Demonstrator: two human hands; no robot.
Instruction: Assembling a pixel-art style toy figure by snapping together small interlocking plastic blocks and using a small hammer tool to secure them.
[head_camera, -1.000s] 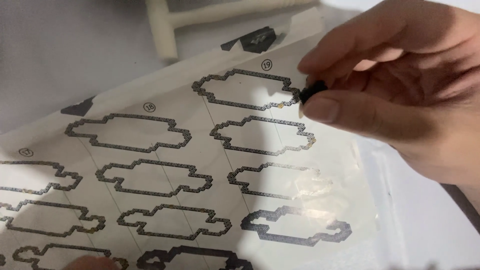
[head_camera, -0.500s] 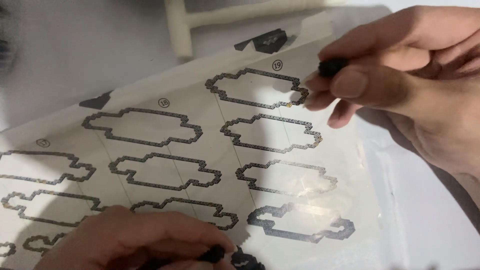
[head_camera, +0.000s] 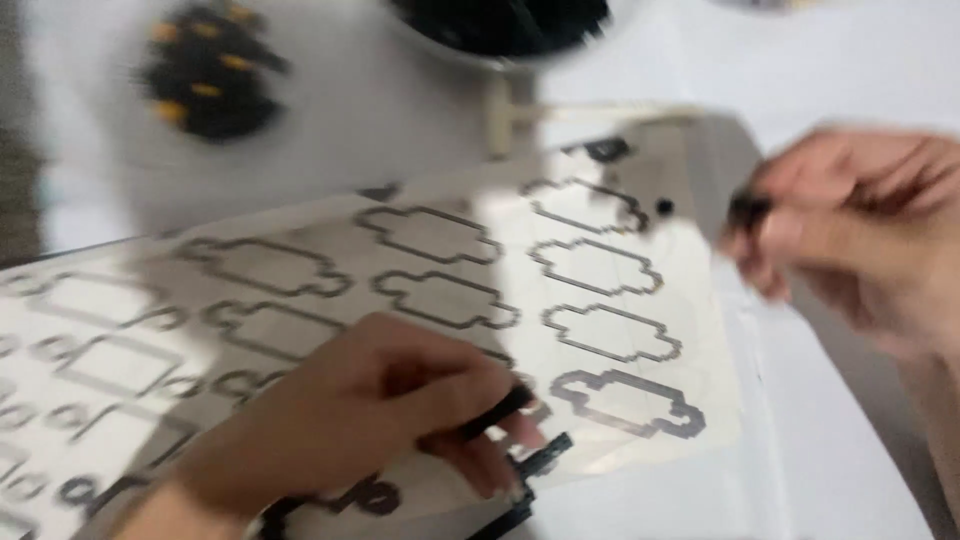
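Note:
A white sheet (head_camera: 600, 250) printed with several dark cross-shaped outlines lies on the table. My left hand (head_camera: 370, 410) rests on its near edge, fingers pinched on a black strip-shaped piece (head_camera: 500, 410), with more black pieces (head_camera: 535, 470) just below the fingertips. My right hand (head_camera: 860, 230) hovers at the sheet's right edge, blurred, thumb and forefinger pinching a small black piece (head_camera: 748, 210). A tiny black dot-like part (head_camera: 664, 207) sits on the sheet near the top right outline.
A black and yellow object (head_camera: 210, 70), blurred, lies at the far left. A dark-filled round container (head_camera: 500, 25) stands at the top centre. A cream T-shaped bar (head_camera: 520, 115) lies behind the sheet. White table surface (head_camera: 830, 450) extends to the right.
The view has pulled back and shifted. My left hand has come further onto the sheet, gripping a black strip. My right hand has drawn off to the right with its small piece.

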